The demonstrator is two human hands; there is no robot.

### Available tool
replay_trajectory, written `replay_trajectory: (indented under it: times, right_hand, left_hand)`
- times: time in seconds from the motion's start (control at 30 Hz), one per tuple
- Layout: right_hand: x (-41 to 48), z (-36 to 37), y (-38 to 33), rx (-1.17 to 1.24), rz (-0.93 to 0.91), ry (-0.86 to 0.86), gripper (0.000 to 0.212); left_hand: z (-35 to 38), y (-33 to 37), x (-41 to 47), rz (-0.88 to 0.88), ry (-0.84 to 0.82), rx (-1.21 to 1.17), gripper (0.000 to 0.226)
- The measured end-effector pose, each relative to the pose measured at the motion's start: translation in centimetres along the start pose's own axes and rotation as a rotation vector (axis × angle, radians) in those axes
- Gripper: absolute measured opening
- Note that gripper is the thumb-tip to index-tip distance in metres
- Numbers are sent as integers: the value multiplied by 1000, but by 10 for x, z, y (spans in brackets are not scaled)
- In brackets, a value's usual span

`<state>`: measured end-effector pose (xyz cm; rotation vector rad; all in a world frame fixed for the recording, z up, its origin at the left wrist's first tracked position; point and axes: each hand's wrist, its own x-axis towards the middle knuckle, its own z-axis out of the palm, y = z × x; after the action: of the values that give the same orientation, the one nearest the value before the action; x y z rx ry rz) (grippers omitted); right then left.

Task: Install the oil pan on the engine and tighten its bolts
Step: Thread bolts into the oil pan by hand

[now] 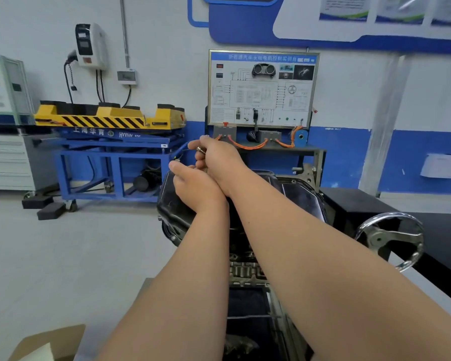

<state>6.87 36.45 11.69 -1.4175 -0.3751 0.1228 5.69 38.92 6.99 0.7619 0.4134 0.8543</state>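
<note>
The black oil pan (301, 194) lies on top of the engine (248, 269), which sits on a stand in front of me. Both my arms reach over it to its far left corner. My right hand (218, 158) grips a slim metal tool (201, 149) whose handle end shows between its fingers. My left hand (193, 185) sits just below and left of it, fingers curled at the pan's corner over a small metal part (176, 159). What the left fingers hold is hidden.
The stand's chrome handwheel (391, 239) juts out at the right, beside a black bench (354, 204). A blue and yellow lift table (110, 142) stands at the back left, a training board (262, 89) behind the engine. A cardboard box (50, 342) lies at the lower left.
</note>
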Motion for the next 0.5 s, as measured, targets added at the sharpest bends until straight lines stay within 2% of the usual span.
replay_trajectory:
  times: [0.17,0.3,0.4,0.5]
  right_hand:
    - [2,-1,4,-48,-38,18,36]
    - [-1,-6,7,-8,-72,15,30]
    - [-4,-15,5,168,-99,75,21]
    - [-15,-50,5,275,-93,221,22]
  left_hand:
    - [0,0,-1,11,-31,9,58]
    - [0,-3,-1,110,-41,129,45]
    - [-2,-7,-3,255,-75,253,38]
    - [-6,-17,-12,515,-308,468,36]
